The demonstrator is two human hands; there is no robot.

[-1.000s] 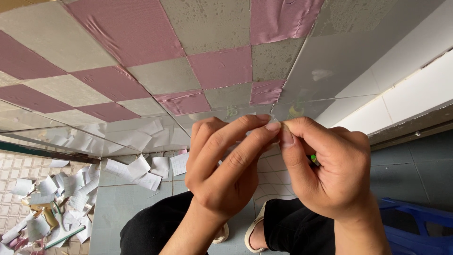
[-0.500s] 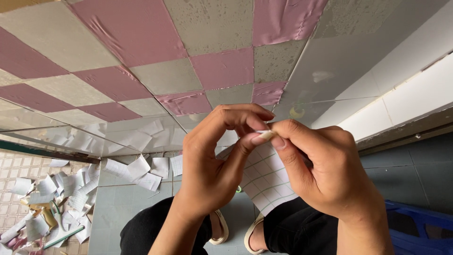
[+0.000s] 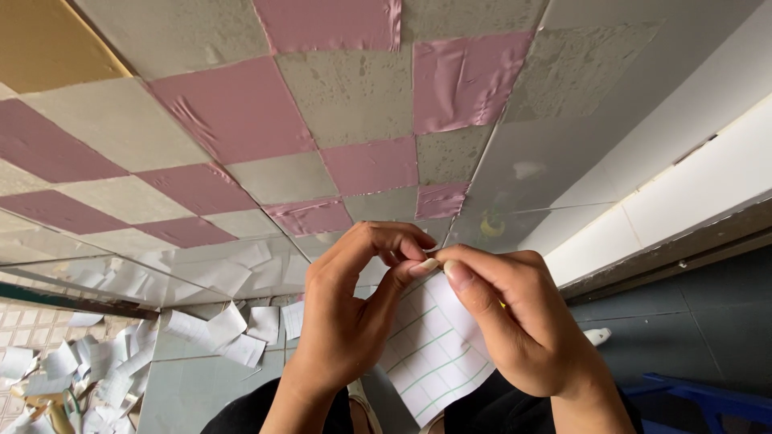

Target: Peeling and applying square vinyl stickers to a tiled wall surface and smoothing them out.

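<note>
Head view is mostly wall (image 3: 338, 96), a checker of pink and grey squares, some pink ones wrinkled and shiny. Floor (image 3: 201, 386) down at lower left has a heap of white scraps (image 3: 217, 329) scattered over it, more piled further left. Blue bar (image 3: 708, 398) pokes in at bottom right. Both hands meet in the middle, low in frame. Left hand (image 3: 346, 321) and right hand (image 3: 523, 321) are each pinched shut, thumb and forefinger tips, on the top corner of a sheet (image 3: 426, 345). It's white with a green grid and hangs between the two hands, just above the person's knees.
</note>
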